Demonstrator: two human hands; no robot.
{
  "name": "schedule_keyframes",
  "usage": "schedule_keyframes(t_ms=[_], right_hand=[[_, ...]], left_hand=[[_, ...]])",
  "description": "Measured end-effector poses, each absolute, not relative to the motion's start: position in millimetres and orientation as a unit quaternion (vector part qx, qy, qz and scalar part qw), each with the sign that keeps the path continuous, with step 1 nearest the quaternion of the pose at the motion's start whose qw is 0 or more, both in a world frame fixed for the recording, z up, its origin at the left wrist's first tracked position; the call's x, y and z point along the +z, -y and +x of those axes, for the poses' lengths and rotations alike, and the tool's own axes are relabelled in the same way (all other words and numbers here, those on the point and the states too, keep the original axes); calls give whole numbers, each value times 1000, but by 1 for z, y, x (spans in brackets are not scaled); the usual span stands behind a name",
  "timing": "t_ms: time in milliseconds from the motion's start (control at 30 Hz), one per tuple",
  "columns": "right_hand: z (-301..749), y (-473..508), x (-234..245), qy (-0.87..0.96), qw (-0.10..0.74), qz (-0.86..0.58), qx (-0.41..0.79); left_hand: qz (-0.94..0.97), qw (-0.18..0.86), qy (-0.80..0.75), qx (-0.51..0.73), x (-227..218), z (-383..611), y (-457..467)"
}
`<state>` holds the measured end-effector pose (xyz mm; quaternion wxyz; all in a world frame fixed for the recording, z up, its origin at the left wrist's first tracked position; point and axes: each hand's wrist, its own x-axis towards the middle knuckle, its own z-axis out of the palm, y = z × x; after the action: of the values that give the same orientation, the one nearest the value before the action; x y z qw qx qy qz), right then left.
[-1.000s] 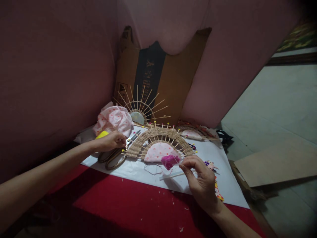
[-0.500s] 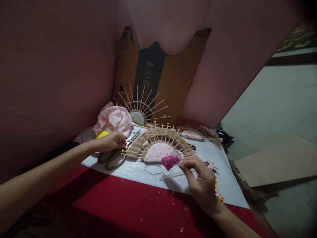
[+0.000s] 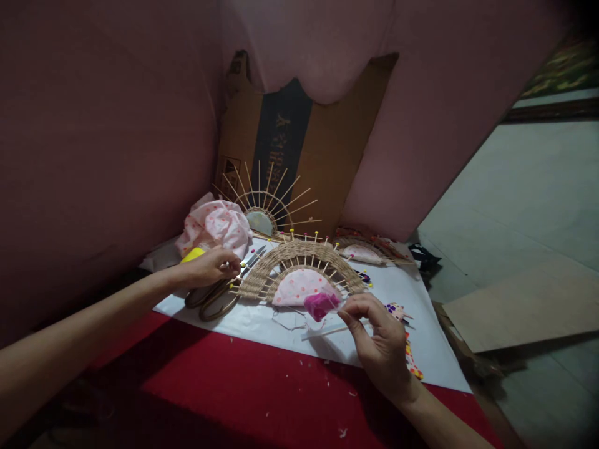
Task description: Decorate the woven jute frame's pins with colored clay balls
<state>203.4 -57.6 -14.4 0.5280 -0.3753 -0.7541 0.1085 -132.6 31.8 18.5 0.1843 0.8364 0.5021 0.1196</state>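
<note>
My right hand [image 3: 377, 340] pinches the edge of a small clear plastic bag [image 3: 322, 305] with something magenta in it. The bag hangs in front of a half-round woven fan [image 3: 281, 252] with a pink dotted cloth centre [image 3: 296, 287]. Thin sticks fan out from its woven band, and several carry yellow or pink beads at their tips. Beside the fan's left end, my left hand [image 3: 213, 267] has its fingertips pressed together; anything between them is too small to make out. Large scissors [image 3: 219, 299] lie partly under that hand.
Crumpled pink dotted cloth [image 3: 218, 224] and a yellow object [image 3: 193, 254] sit at the left. Behind stand a bare-stick fan frame [image 3: 262, 212] and a cardboard sheet [image 3: 327, 162]. Another fan [image 3: 362, 252] lies back right. A pale stick [image 3: 322, 330] is on the white sheet [image 3: 248, 324].
My left hand's fingertips have shifted very slightly by the fan's left end. My right hand and the plastic bag stay in place.
</note>
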Motion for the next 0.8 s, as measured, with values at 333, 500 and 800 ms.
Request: schedule_keyframes(t_ms=[333, 500, 800], right_hand=[[202, 57, -12, 755, 532, -370, 102], [202, 57, -12, 754, 529, -375, 100], [202, 57, -13, 753, 529, -379, 99]], left_hand=[[840, 153, -516, 62, 12, -129, -40], [829, 139, -541, 32, 10, -127, -43], [804, 102, -586, -19, 17, -117, -39]])
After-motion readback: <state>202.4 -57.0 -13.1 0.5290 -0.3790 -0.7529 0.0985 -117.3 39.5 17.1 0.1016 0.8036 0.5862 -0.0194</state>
